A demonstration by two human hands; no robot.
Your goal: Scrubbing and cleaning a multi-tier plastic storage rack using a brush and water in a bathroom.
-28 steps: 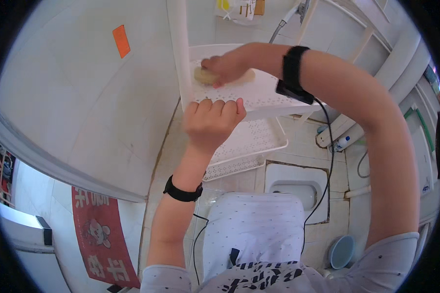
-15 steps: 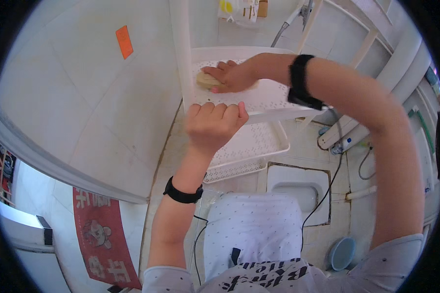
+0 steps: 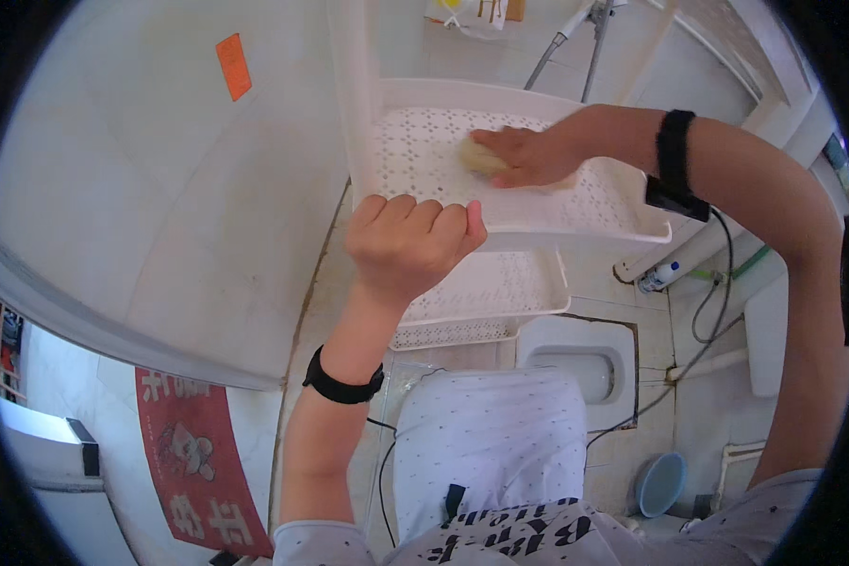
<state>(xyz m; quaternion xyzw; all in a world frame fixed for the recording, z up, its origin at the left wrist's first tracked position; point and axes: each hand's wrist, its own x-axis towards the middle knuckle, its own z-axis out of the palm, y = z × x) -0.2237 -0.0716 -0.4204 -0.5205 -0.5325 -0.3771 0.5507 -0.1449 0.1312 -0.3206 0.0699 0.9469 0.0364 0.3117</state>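
A white plastic rack stands against the tiled wall, with a perforated upper shelf (image 3: 623,212) and a lower perforated shelf (image 3: 500,292). My left hand (image 3: 410,245) grips the front rim of the upper shelf near its left corner post. My right hand (image 3: 528,156) lies flat on the upper shelf and presses a small yellowish sponge (image 3: 479,156) under its fingers. Both wrists carry black bands.
Pale wall tiles with an orange sticker (image 3: 234,66) fill the left. A squat toilet pan (image 3: 585,358) lies in the floor below the rack, a blue basin (image 3: 660,483) at lower right, hoses (image 3: 707,311) and a small bottle (image 3: 658,276) to the right.
My right hand has slid the sponge along the upper shelf, from its left edge toward the middle. My left hand has stayed on the shelf's front rim.
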